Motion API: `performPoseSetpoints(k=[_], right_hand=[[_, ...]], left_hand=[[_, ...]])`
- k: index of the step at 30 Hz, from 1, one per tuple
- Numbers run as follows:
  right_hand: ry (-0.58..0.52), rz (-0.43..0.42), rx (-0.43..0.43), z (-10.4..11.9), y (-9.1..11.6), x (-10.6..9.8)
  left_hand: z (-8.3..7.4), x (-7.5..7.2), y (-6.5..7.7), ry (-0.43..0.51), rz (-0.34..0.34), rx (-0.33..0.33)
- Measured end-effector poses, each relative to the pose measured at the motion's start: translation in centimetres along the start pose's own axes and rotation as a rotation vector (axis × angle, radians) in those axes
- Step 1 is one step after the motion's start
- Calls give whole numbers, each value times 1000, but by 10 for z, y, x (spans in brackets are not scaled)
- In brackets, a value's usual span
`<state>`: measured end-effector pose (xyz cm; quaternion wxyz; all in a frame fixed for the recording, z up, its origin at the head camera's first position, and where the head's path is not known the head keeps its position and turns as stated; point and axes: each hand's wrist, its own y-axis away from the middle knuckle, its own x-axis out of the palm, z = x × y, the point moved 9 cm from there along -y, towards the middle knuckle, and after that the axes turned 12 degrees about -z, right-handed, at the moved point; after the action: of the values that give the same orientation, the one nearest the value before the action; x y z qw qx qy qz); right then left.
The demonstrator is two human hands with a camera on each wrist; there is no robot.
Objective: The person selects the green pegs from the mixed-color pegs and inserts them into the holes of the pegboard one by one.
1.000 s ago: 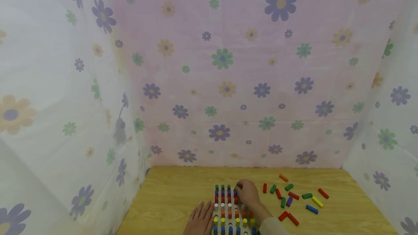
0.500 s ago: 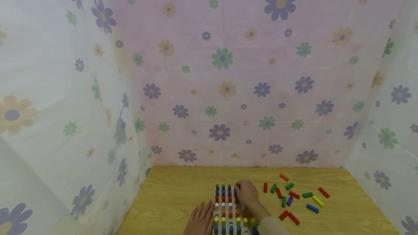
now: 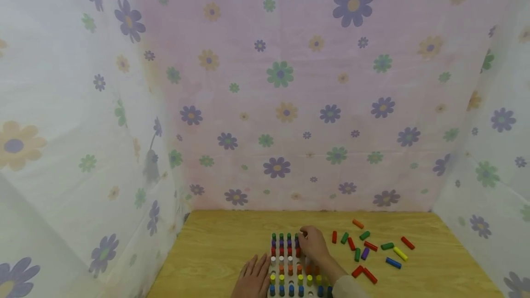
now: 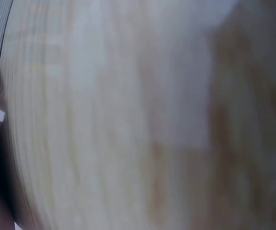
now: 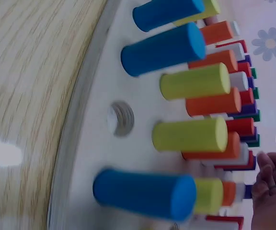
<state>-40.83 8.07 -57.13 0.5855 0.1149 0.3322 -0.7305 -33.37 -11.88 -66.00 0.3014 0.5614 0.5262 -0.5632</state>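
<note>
A pale pegboard [image 3: 286, 275] stands at the table's front, with upright pegs in rows of green, purple, red, white, orange, yellow and blue. My left hand [image 3: 251, 277] lies flat on the table along its left edge, fingers extended. My right hand [image 3: 314, 245] reaches over the board's right part to the back row, fingertips beside a green peg [image 3: 296, 236]. In the right wrist view, its bent fingers [image 5: 267, 175] stand apart with no peg showing between them. Blue pegs [image 5: 164, 48] and yellow pegs [image 5: 195, 80] fill the foreground there, around a bare hole [image 5: 120, 118].
Loose pegs lie scattered right of the board: several red pegs [image 3: 370, 275], several green pegs [image 3: 387, 246], a blue peg [image 3: 393, 262], a yellow peg [image 3: 400, 254], a purple peg [image 3: 365, 254] and an orange peg [image 3: 358, 224]. A flowered curtain [image 3: 248, 183] encloses the wooden table [image 3: 223, 233].
The right fingers have lifted and shifted slightly right, and the fourth green peg in the back row now shows beside them. The left hand and loose pegs have stayed put.
</note>
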Motion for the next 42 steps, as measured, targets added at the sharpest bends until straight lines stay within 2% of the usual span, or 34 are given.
performPoseSetpoints(k=[3, 9, 13, 21, 28, 32, 39, 42], right_hand=[[-55, 33, -35, 5, 2, -5], [-105, 125, -9, 2, 6, -16], [-58, 155, -13, -6, 5, -28], [103, 127, -1, -30, 11, -63], [195, 114, 25, -55, 13, -81], [224, 105, 21, -61, 12, -92], [199, 128, 80, -76, 15, -110], [235, 145, 73, -82, 16, -114]], left_hand=[[2, 1, 0, -7, 7, 1], [6, -1, 0, 10, 10, -4], [8, -1, 0, 19, 11, -11], [4, 2, 2, 8, -3, 6], [2, 2, 2, 3, -29, 3], [2, 2, 1, 4, -29, 7], [1, 1, 0, 18, -25, 5], [1, 1, 0, 19, -18, -1]])
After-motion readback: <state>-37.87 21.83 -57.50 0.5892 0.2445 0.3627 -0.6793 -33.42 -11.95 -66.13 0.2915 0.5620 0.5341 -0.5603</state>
